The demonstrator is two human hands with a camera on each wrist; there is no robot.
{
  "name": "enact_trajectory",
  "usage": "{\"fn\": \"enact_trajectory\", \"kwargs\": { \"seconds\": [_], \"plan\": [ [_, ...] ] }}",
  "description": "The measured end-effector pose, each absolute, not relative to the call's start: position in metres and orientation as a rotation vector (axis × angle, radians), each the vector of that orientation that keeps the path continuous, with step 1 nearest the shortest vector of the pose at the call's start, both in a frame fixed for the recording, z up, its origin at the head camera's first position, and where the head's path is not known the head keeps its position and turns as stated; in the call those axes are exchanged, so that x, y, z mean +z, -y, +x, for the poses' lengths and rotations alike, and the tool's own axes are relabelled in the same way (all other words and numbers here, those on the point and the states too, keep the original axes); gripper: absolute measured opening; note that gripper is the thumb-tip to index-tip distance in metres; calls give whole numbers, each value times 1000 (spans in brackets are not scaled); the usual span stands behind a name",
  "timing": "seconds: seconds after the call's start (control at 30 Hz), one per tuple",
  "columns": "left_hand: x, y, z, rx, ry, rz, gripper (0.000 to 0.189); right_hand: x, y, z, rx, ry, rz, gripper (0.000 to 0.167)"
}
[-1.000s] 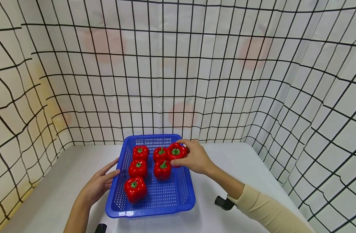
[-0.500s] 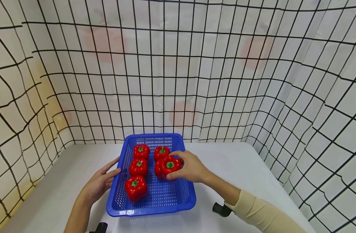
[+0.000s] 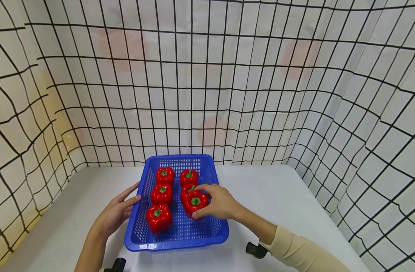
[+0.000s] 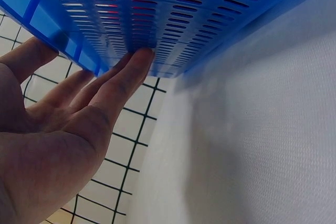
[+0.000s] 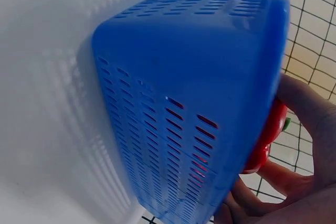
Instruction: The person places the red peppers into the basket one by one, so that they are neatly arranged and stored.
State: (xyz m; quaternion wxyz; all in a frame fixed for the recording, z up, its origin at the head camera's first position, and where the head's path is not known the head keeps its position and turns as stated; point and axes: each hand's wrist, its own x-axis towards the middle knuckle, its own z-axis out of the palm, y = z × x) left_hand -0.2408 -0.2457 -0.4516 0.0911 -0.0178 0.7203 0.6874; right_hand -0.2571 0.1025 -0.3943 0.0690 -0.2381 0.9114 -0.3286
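Note:
A blue slotted plastic basket (image 3: 177,246) stands at the middle of the table, with several glossy red bell peppers inside. My right hand (image 3: 222,202) pinches one bell pepper (image 3: 198,201) between thumb and fingers, inside the right half of the basket. Just behind it, partly covered, is another pepper (image 3: 187,192), and a third (image 3: 188,176) sits farther back. Along the left side, peppers stand in a row, the nearest (image 3: 159,219) tilted slightly. My left hand (image 4: 73,114) touches the basket's left outer wall with extended fingers, thumb at the rim.
The white tabletop (image 3: 261,189) spreads around the basket. Black netting (image 3: 207,87) over white sheeting encloses the back and both sides. A black wrist device (image 3: 256,250) shows near the right sleeve, another (image 3: 117,265) by the left wrist.
My right hand has carried its bell pepper from the basket's back right toward the front, past the two right-hand peppers, and lower. My left hand has stayed at the basket's left side.

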Motion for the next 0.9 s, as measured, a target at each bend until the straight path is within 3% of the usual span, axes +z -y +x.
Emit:
{"fn": "enact_trajectory", "kwargs": {
  "seconds": [0.9],
  "plan": [
    [-454,246,-242,2041,-2148,-64,77,-428,-96,-250,-743,-2961,-792,76]
  ]
}}
